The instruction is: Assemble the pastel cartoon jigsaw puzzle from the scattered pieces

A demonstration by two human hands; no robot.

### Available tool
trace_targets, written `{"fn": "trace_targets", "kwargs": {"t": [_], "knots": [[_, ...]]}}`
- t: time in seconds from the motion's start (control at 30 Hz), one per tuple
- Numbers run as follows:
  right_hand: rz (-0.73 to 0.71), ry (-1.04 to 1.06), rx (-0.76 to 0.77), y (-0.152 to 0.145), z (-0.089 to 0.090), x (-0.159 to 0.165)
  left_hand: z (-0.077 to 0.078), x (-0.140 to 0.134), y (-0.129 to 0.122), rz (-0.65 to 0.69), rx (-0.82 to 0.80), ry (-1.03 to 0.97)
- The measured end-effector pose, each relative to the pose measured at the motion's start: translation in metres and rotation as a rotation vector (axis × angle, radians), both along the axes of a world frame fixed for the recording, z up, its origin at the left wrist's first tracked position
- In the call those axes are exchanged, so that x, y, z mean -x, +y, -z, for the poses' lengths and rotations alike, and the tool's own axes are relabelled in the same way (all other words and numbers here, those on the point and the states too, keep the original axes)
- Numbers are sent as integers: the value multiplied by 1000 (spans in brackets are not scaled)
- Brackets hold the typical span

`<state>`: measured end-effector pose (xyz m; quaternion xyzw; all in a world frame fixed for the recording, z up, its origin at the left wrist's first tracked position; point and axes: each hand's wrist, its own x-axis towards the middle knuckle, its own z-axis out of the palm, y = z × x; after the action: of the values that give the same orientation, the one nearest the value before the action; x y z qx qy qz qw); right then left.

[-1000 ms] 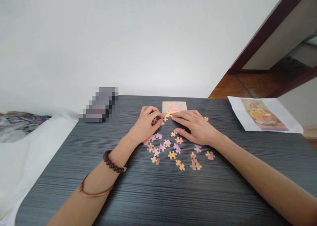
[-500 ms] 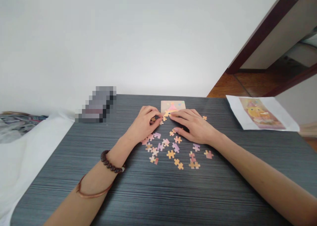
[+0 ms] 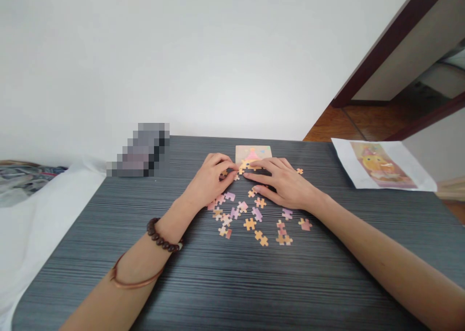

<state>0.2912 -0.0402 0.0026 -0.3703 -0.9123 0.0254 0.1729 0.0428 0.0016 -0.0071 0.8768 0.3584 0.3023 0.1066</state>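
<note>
A partly joined jigsaw puzzle (image 3: 253, 152) lies at the far side of the table, its top showing a pink hat shape on beige. At its lower left corner, my left hand (image 3: 212, 180) pinches a small puzzle piece (image 3: 236, 177) between thumb and forefinger; the fingers hide much of it. My right hand (image 3: 281, 182) rests on the puzzle's lower right with its fingers apart, covering part of it. Under its thumb is a loose orange piece (image 3: 252, 193). Several pink, purple and orange pieces (image 3: 249, 224) are scattered nearer me.
On the right lies a white sheet (image 3: 345, 169) with a printed yellow-figure picture. A blurred-out dark object (image 3: 140, 152) sits at the table's back left. The dark table (image 3: 218, 282) meets a white wall behind, and white bedding (image 3: 54, 210) is on the left.
My right forefinger and middle finger have shifted slightly left and down along the puzzle's lower edge. My left hand holds nearly the same pinch. The view has tilted a little.
</note>
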Motion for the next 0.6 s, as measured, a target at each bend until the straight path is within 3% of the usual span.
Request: {"fn": "trace_targets", "kwargs": {"t": [0.6], "knots": [[23,-44,16,-1,-1,2,-1,-2,-1,-18,29,-2]]}}
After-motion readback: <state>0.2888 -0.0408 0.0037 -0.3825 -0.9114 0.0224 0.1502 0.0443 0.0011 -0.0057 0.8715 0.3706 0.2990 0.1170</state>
